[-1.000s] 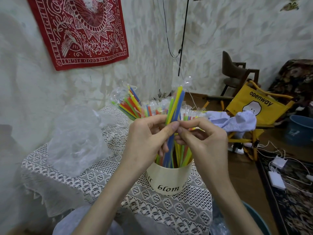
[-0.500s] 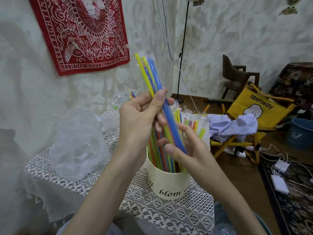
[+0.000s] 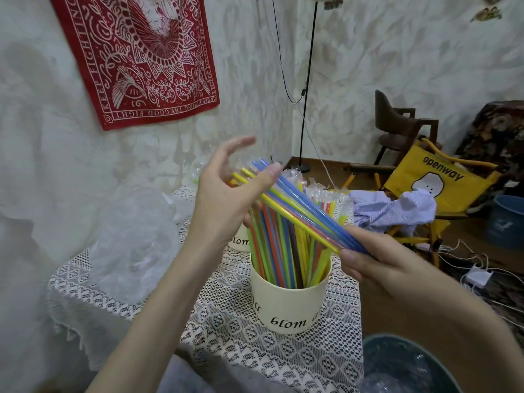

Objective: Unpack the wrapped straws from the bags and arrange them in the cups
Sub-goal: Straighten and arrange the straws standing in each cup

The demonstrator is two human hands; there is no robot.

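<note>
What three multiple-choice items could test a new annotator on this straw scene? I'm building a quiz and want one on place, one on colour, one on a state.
1. Where does the near cream cup stand?
A. on the lace tablecloth
B. on the yellow chair
C. inside the blue bucket

2. What colour is the wall hanging?
A. green
B. red with white pattern
C. black

3. How is the held straw bundle positioned?
A. upright in the cup
B. flat on the table
C. slanted above the cup, between both hands

Answers: 1 A, the cup's base sits on the lace. 2 B, red cloth with white print. 3 C, the right hand grips its lower end while the left hand steadies the upper part with its thumb.
</note>
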